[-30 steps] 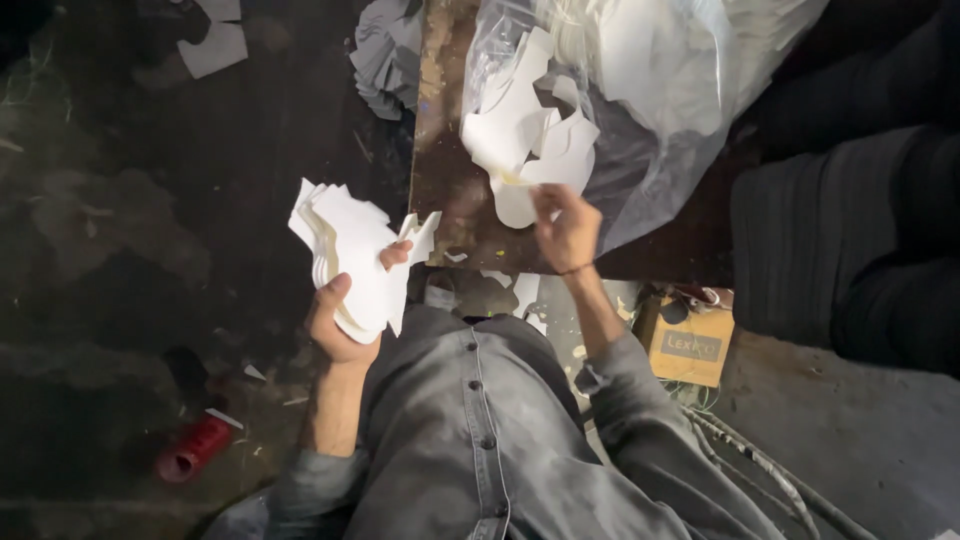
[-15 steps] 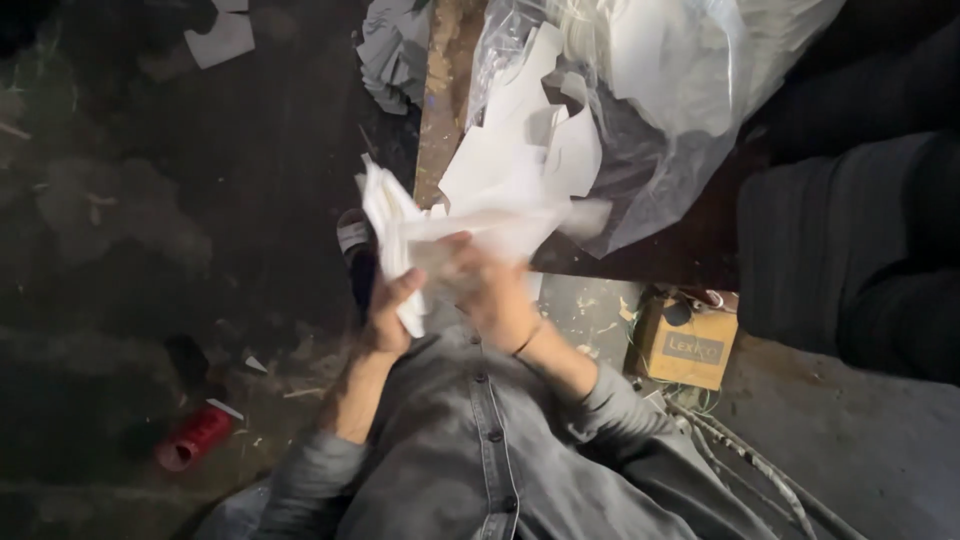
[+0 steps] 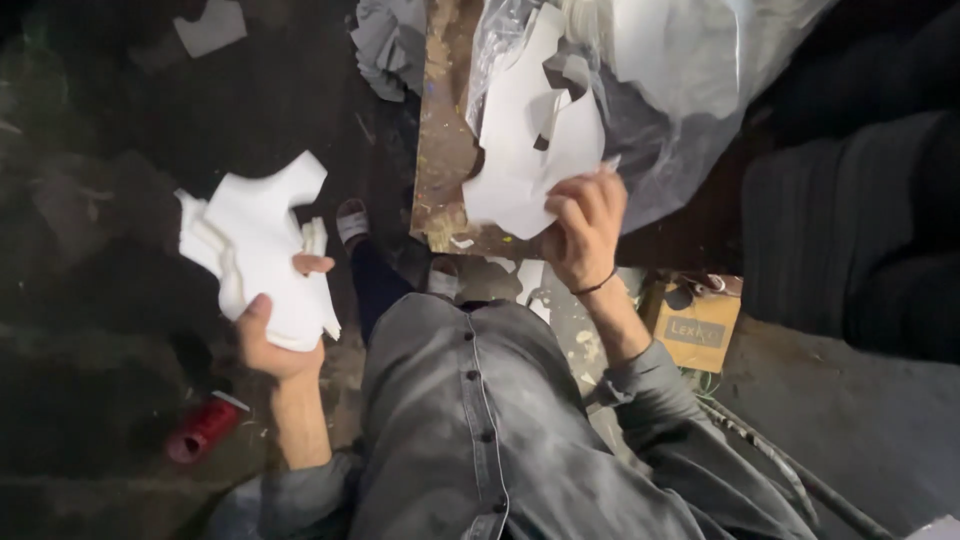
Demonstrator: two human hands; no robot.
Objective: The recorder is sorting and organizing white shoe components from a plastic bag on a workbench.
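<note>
My left hand grips a stack of white cut-out sheets, held out to my left over the dark floor. My right hand is closed on the lower edge of another white cut-out sheet that lies on a worn wooden board. The sheet leans against a clear plastic bag with more white material inside. A thin dark band circles my right wrist. My grey buttoned shirt fills the lower middle.
A red cylinder lies on the floor at lower left. A small cardboard box sits below the board. Grey cloth is bunched at the top. Dark ribbed fabric fills the right side. Cables run at lower right.
My hands were together in front of me half a second ago. Now the left has swung out left with the stack, and the right has reached back to the sheet on the board.
</note>
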